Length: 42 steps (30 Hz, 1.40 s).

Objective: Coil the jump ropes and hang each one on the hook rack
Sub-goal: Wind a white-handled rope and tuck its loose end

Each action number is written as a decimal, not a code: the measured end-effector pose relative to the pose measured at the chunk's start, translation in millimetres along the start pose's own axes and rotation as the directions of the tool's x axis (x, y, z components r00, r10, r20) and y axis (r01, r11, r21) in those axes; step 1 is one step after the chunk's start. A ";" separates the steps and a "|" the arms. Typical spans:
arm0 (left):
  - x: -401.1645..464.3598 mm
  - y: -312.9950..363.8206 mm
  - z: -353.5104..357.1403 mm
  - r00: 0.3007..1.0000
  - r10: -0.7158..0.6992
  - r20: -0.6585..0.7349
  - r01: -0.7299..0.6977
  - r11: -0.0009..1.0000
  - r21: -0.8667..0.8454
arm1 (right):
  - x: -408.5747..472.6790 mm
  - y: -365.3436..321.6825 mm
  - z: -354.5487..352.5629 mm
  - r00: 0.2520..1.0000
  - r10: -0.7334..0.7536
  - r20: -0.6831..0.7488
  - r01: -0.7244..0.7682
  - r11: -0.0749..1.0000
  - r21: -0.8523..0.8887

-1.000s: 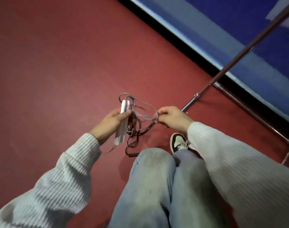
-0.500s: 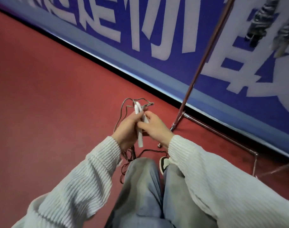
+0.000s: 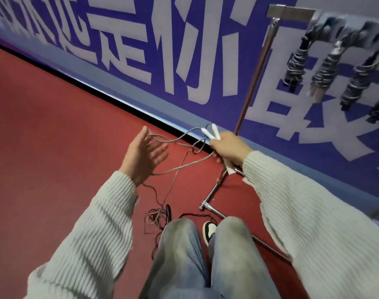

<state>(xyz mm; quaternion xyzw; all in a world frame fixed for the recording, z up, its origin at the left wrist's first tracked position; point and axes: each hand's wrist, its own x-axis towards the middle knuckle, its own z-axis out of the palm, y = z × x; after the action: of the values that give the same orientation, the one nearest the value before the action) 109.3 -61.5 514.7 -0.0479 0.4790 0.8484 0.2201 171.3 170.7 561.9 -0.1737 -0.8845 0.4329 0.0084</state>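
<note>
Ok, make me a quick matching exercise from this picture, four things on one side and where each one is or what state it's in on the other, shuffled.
Column one:
1. white rope handles
2. left hand
3. coiled jump ropes
4. dark rope tangle

Column two:
A. lying on the red floor
B. hanging on the hook rack
C. gripped in the right hand
D. open, grey rope draped across it

Pairs: 1-C, 2-D, 3-B, 4-A

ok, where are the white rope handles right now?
Head view, right of centre: the white handles are gripped together in the right hand, in front of the rack's upright pole, with the grey cord running to the open left hand.
</note>
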 end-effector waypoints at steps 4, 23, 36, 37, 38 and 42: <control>4.1 12.7 -2.9 0.988 0.153 0.010 -0.130 0.799 0.587 | 1.1 -10.5 -5.4 0.999 -0.046 -0.013 0.047 0.957 0.288; -25.9 -19.1 28.2 0.987 0.139 0.084 -0.159 0.733 0.661 | 17.6 -23.0 -45.5 0.999 0.029 0.043 0.006 0.770 -0.638; -16.9 -46.9 76.4 0.882 0.141 0.450 -0.459 0.470 0.753 | 4.9 -44.5 -61.7 0.890 0.153 0.429 0.119 0.831 -0.544; -14.9 -47.3 83.1 0.878 0.126 0.461 -0.455 0.517 0.725 | 4.4 -48.2 -67.7 0.895 0.113 0.432 0.097 0.895 -0.435; -10.7 -47.3 88.5 0.887 0.154 0.435 -0.439 0.573 0.692 | 2.6 -52.8 -74.7 0.901 0.083 0.425 0.080 0.932 -0.353; -0.9 -45.8 99.2 0.937 0.251 0.245 -0.347 0.572 0.743 | -7.3 -60.6 -94.8 0.977 0.012 0.214 0.005 0.997 -0.082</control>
<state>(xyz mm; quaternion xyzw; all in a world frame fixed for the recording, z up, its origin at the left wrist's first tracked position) 142.2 41.3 532.0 0.1809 0.7849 0.5843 0.0989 175.6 206.4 668.8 -0.1278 -0.8971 0.4121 -0.0948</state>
